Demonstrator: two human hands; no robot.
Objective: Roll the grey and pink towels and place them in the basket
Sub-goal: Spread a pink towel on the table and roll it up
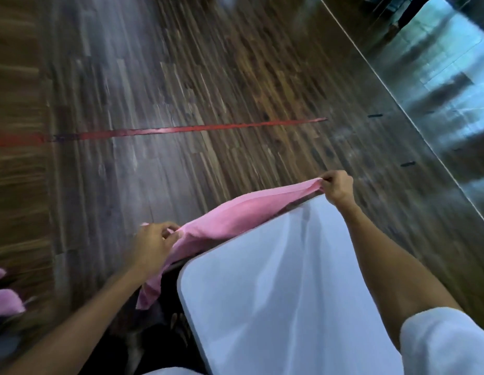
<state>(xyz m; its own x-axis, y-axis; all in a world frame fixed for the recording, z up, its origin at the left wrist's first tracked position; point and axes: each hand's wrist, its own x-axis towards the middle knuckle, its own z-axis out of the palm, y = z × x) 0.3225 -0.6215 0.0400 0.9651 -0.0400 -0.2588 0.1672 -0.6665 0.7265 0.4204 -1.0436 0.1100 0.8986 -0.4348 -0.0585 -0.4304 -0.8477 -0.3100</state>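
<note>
A pink towel (235,215) is stretched in the air between my two hands, over the far edge of a white table (276,293). My left hand (151,244) pinches its near-left corner, and a loose end hangs down below that hand. My right hand (336,188) pinches the far-right corner. More pink cloth (5,301) shows at the left edge of the view, blurred. No grey towel and no basket are in sight.
A dark wooden floor (181,77) with a red tape line (197,128) fills the view beyond the table. A shiny reflective strip (438,77) runs along the right. Dark objects under the table's left corner (154,320) are too blurred to tell.
</note>
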